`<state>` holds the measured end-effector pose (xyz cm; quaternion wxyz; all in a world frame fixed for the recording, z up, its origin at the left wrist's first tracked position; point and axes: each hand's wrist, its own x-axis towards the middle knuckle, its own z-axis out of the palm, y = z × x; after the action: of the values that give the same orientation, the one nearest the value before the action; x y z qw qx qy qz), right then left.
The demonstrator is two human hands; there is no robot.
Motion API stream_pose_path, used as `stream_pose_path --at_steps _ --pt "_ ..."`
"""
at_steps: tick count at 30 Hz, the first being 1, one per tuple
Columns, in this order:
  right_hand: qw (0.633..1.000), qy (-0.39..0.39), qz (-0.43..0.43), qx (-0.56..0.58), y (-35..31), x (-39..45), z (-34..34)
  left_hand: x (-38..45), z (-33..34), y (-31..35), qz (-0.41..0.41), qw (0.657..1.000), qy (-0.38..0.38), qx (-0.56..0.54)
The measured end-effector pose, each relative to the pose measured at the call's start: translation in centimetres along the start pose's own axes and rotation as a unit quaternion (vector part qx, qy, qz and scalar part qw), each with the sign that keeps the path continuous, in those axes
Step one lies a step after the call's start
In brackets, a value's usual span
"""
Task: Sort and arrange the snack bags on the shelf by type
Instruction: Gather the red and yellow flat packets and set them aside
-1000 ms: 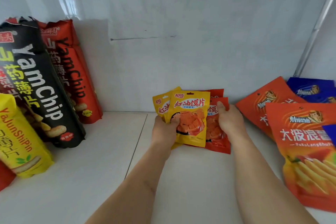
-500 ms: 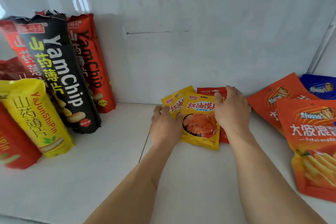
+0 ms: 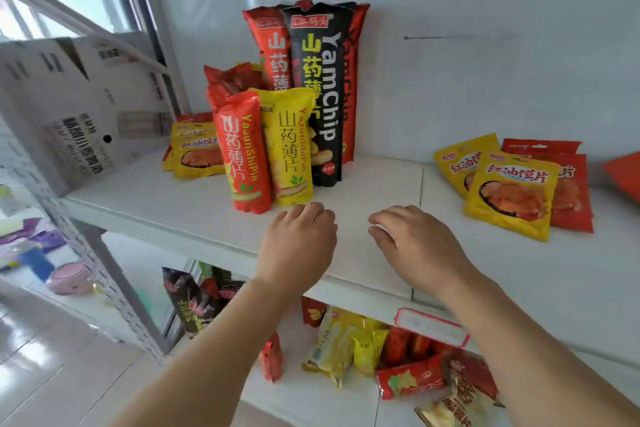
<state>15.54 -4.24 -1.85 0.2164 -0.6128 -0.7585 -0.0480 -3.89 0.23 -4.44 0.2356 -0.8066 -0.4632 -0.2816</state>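
Small yellow snack pouches [image 3: 509, 194] and red ones [image 3: 569, 191] lean together at the shelf's right. Tall yam chip bags stand left of centre: a black one [image 3: 318, 97], red ones [image 3: 273, 45], a shorter red bag [image 3: 242, 152] and a yellow bag [image 3: 291, 146]. More small yellow pouches [image 3: 197, 152] lie behind them to the left. My left hand [image 3: 299, 239] hovers empty just in front of the yellow yam bag. Beside it my right hand [image 3: 412, 243] is also empty, fingers loosely curled, well left of the small pouches.
The white shelf [image 3: 374, 191] has a front edge near my wrists. A cardboard box [image 3: 69, 107] fills the far left. An orange bag's corner [image 3: 623, 177] shows at the right edge. The lower shelf holds several mixed snack bags [image 3: 381, 357].
Both hands let go of the small yellow and red pouches and drew back left toward the yam chip bags. My view swung left and pulled back, showing the box and lower shelf.
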Motion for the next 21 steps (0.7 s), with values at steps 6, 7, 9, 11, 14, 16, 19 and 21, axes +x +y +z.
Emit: stream_pose_path --at_steps 6,7,9,11,14,16,19,21 --pt "0.998 -0.03 -0.037 0.038 -11.5 1.4 3.0 -7.0 -5.4 -9.1 -0.069 0.997 -0.021 0.024" --pt "0.997 -0.034 -0.043 0.047 -13.2 1.8 3.6 -7.7 -6.0 -10.4 -0.078 0.996 -0.021 0.029" --pt "0.995 -0.038 -0.058 0.065 -16.1 2.8 4.5 -8.7 -7.1 -13.0 -0.1 0.994 -0.018 0.034" --pt "0.994 -0.039 -0.072 0.078 -18.5 4.1 5.4 -9.3 -7.6 -15.5 -0.126 0.991 -0.015 0.041" --pt "0.991 -0.037 -0.085 0.098 -21.6 6.7 7.1 -9.5 -7.6 -19.1 -0.155 0.986 -0.018 0.056" --pt "0.988 -0.042 -0.082 0.127 -23.4 8.9 8.4 -9.3 -7.0 -21.5 -0.168 0.983 -0.028 0.062" --pt "0.981 -0.049 -0.066 0.176 -25.3 12.9 10.6 -8.2 -5.3 -25.0 -0.192 0.979 -0.042 0.064" --pt "0.977 -0.05 -0.046 0.204 -26.3 16.2 12.3 -7.0 -4.0 -27.5 -0.215 0.974 -0.055 0.049"
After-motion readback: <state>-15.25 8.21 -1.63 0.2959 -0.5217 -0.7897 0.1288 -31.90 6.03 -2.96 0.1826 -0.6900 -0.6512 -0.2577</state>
